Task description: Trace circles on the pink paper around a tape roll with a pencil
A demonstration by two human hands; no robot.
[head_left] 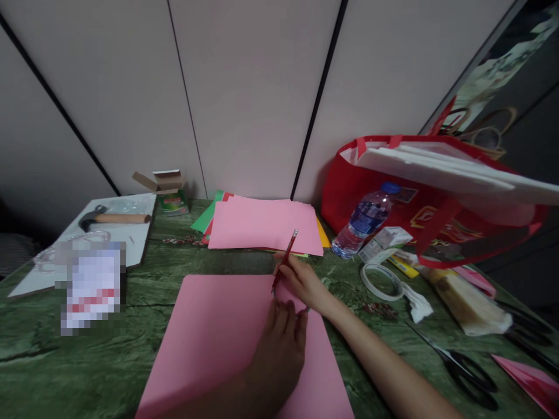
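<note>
A large pink sheet of paper (209, 326) lies flat on the table in front of me. Near its upper right corner, my left hand (280, 343) presses a small pink paper piece (290, 295) down with its fingertips. My right hand (303, 282) grips a red pencil (287, 257), its lower end close to the left edge of the small piece. The pencil's point is too small to make out clearly. Part of the small piece is hidden by my fingers.
Behind lies a stack of coloured paper (264, 224). On the left are a hammer (122, 218) and an opened box (172, 195). On the right are a water bottle (367, 221), a red bag (349, 180), a tape roll (367, 285) and scissors (465, 369).
</note>
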